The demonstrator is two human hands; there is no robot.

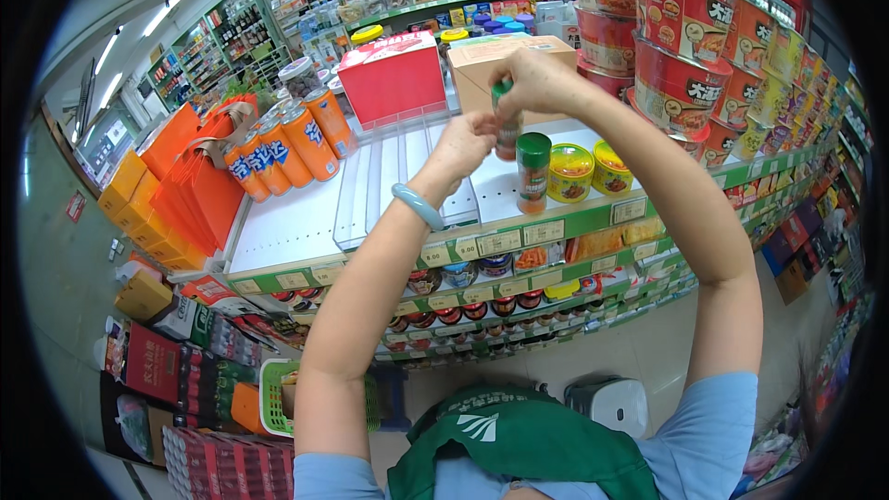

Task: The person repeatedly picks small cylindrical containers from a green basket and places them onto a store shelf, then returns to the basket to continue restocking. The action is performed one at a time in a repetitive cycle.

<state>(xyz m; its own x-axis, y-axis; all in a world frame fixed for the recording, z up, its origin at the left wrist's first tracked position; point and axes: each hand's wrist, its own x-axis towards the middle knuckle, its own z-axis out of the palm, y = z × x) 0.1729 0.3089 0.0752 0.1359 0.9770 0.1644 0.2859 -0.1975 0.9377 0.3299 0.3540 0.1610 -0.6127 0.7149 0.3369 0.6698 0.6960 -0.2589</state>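
My right hand (538, 80) grips a green-capped seasoning shaker bottle (508, 135) near its cap, over the white top shelf (503, 191). My left hand (462, 146), below a pale blue bangle, has its fingertips bunched beside that bottle; whether they touch it is unclear. Just in front stands a second green-capped shaker bottle (533, 173), upright near the shelf edge. To its right are two yellow round food cans (571, 173). A clear plastic divider tray (389, 187) lies left of the bottles, partly hidden by my left forearm.
Orange drink cans (312, 142) and orange gift bags (201, 187) occupy the shelf's left end. A red box (392, 76) and a cardboard box (472, 69) stand behind. Instant-noodle tubs (684, 83) are stacked at right. On the floor are a green basket (276, 396) and a grey-topped stool (615, 406).
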